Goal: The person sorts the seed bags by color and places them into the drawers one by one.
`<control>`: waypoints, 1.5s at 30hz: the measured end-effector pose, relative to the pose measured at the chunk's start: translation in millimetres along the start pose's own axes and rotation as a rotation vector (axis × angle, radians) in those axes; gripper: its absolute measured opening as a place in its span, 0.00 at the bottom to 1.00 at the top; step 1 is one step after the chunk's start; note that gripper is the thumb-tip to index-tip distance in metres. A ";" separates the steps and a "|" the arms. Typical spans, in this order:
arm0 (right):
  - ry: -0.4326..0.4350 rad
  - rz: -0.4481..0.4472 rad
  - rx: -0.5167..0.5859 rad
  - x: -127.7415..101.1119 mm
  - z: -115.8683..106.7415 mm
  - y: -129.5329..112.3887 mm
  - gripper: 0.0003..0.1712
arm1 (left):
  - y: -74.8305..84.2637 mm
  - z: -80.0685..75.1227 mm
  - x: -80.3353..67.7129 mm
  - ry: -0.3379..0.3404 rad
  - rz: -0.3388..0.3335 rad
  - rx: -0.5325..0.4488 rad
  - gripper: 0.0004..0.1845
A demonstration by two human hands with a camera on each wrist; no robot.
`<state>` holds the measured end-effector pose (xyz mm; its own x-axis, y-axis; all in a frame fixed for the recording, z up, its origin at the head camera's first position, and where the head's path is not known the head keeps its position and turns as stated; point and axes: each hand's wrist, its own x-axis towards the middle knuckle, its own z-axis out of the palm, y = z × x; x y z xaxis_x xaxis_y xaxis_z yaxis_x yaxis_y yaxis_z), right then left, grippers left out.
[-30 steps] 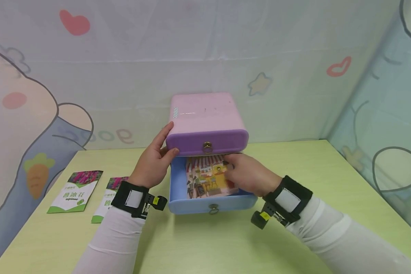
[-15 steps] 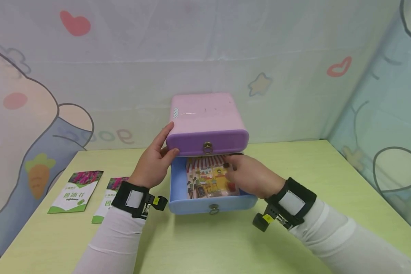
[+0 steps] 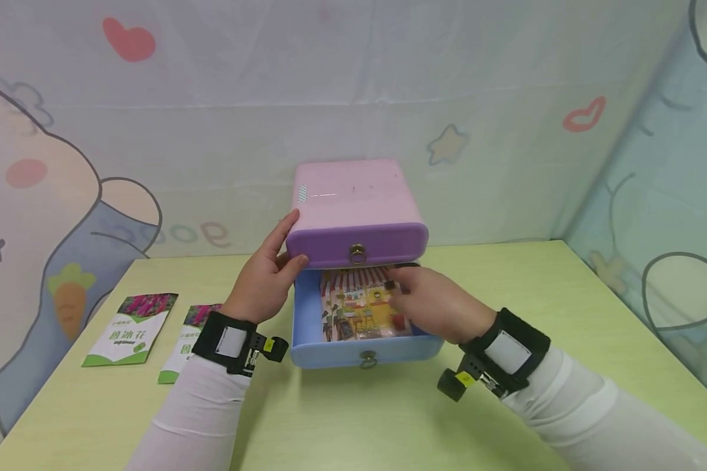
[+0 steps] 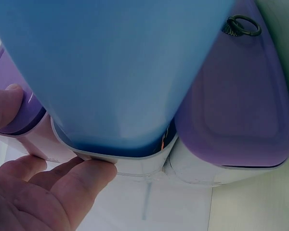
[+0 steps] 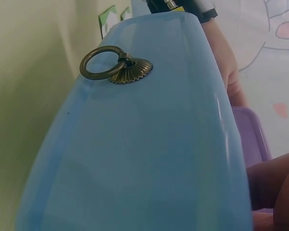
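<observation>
Blue drawer (image 3: 306, 327) holds card (image 3: 359, 307) under right hand (image 3: 436, 304)

Bright, even light; blurry wrist close-ups

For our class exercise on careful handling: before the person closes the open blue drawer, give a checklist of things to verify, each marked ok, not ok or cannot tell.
1. Illustrated card lies flat inside the blue drawer: ok.
2. Right hand is out of the drawer: not ok, its fingers rest on the card.
3. Left hand steadies the cabinet: ok, it holds the left side.
4. Purple drawer above is shut: ok.
5. Table in front of the drawer is free: ok.
6. Card clears the drawer's back edge: cannot tell, hidden under the purple drawer.
</observation>
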<state>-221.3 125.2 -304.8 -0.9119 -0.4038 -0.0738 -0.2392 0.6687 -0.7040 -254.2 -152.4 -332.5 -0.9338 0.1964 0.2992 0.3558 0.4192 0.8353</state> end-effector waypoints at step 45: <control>-0.103 -0.008 0.515 -72.3 64.9 12.0 0.18 | -3.4 -1.1 1.1 0.003 -0.003 -0.001 0.40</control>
<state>-136.7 121.9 -353.7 -0.8671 -0.4841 -0.1175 -0.0275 0.2821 -0.9590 -256.5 -154.6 -334.5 -0.9348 0.1925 0.2984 0.3533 0.4188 0.8365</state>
